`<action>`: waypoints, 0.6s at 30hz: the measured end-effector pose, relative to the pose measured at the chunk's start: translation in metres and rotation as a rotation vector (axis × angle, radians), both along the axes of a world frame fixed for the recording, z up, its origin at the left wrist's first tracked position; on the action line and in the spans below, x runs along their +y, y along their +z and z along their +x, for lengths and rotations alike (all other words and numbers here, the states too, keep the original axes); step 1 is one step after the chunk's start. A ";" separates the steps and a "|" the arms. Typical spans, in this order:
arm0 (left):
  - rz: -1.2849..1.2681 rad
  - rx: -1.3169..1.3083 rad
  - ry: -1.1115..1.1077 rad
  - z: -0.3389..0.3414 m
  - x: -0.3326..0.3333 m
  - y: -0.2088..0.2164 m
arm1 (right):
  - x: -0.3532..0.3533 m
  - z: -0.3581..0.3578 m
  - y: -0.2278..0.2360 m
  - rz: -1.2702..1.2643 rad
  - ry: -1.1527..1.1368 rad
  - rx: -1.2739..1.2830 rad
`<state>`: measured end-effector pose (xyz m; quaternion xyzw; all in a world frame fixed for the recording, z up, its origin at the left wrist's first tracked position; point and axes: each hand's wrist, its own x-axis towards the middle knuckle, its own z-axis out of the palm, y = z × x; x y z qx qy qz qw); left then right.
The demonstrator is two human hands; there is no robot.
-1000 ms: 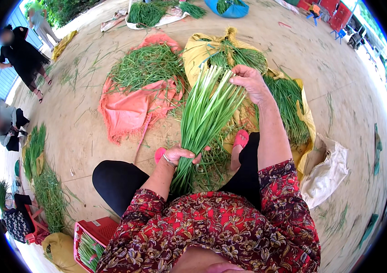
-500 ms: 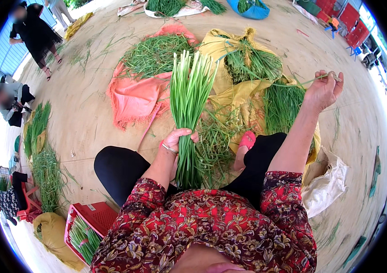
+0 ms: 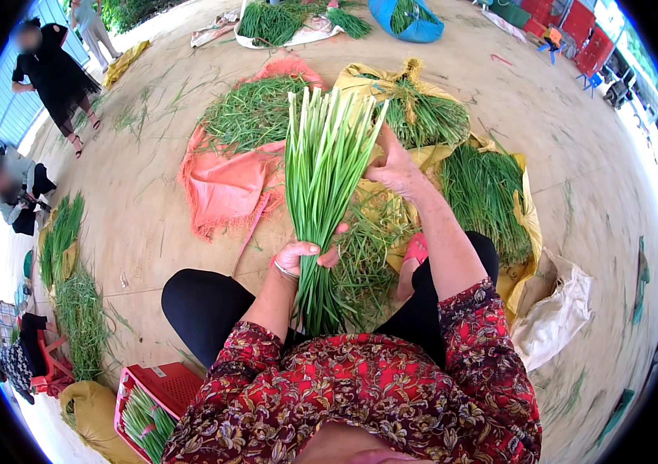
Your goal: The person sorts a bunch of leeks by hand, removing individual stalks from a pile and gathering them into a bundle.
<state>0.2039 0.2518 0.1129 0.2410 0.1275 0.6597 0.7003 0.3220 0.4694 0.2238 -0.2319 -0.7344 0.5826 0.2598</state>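
Observation:
A thick bunch of chives (image 3: 323, 170) stands upright before me, pale cut ends up and dark leaf ends hanging toward my lap. My left hand (image 3: 303, 255) is closed around its lower middle, thumb in front. At the upper right edge of the bunch, my right hand (image 3: 400, 168) grips at the outer stalks; some of its fingertips are hidden by the greens. Loose, tangled leaves (image 3: 371, 259) lie on the ground between my legs, just right of the bunch.
Ahead, greens lie on a pink cloth (image 3: 224, 189) and in a yellow sack (image 3: 360, 81). More chives (image 3: 483, 197) lie to the right, near a white sack (image 3: 553, 313). A red crate (image 3: 170, 379) with bundles stands at lower left. Two people (image 3: 54, 73) (image 3: 16, 182) are at far left.
My right hand has come in from the far right, where it pinched a thin stalk, to the bunch's upper right edge. The left hand keeps its grip, and the stalk tops fan slightly wider.

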 end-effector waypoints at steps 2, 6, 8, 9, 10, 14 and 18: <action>-0.026 0.052 0.012 0.009 -0.004 0.010 | -0.003 -0.009 -0.004 0.144 -0.022 0.047; 0.030 0.177 -0.050 0.006 -0.003 0.004 | 0.010 0.008 0.019 -0.150 -0.179 0.046; 0.028 0.195 -0.052 0.002 -0.003 0.000 | 0.047 0.018 0.013 -0.442 -0.178 0.321; 0.020 0.195 -0.044 -0.001 -0.004 -0.004 | 0.044 0.023 0.029 -0.505 -0.291 0.381; 0.031 0.177 -0.071 -0.003 -0.003 -0.006 | 0.055 0.035 0.031 -0.563 -0.363 0.458; -0.012 0.059 0.088 -0.003 -0.003 0.006 | 0.079 0.066 0.020 -0.334 -0.258 0.119; -0.060 -0.034 0.134 -0.009 -0.002 -0.009 | 0.030 0.053 0.022 0.081 -0.126 -0.558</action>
